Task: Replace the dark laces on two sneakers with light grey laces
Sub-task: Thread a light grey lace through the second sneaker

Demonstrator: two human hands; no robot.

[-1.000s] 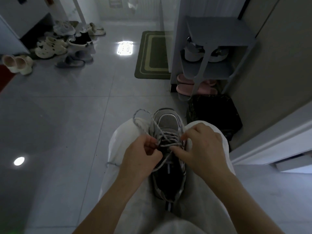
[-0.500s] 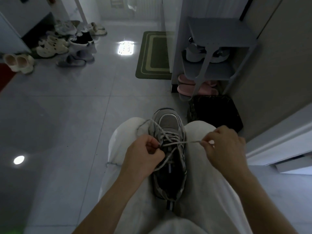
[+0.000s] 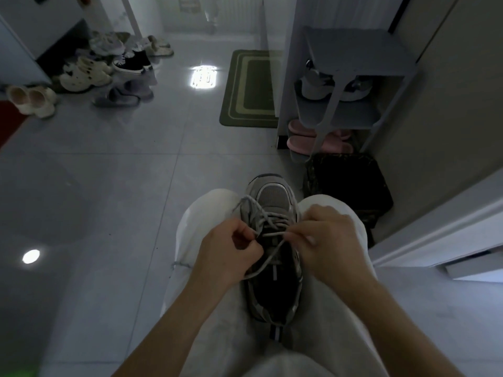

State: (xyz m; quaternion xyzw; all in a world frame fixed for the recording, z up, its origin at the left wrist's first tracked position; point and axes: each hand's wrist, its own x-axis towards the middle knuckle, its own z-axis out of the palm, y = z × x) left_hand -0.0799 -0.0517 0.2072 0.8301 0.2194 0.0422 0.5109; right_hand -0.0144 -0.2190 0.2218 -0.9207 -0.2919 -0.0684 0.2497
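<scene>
Sneaker: we hold one grey sneaker (image 3: pixel 273 195) wedged between our knees on the pale trousers (image 3: pixel 206 213), with its toe pointing away from us.
Light grey lace: the light grey lace (image 3: pixel 272 234) crosses through the eyelets nearest the toe. One strand runs taut between our hands and another slants down over the dark tongue. A small slack loop lies over our left knee.
Left hand: our left hand (image 3: pixel 231 248) sits just beside the eyelets, with thumb and forefinger pinched together on the lace.
Right hand: our right hand (image 3: pixel 330 240) is close against the shoe's other side, its fingers curled in and clamped on the taut strand.
Done so far: we judge the dark lace is already out of this shoe, and the new one fills the lower rows.
Left to do: the upper eyelets near the ankle look unthreaded. We cannot pick out the second sneaker or any dark lace in view, so we take that shoe to be still pending.
Change in right hand: half a second ago it was drawn well out to the right, and now it is back beside the eyelets.
Change in lace: the large loop seen above the left knee a second ago is now much smaller.
</scene>
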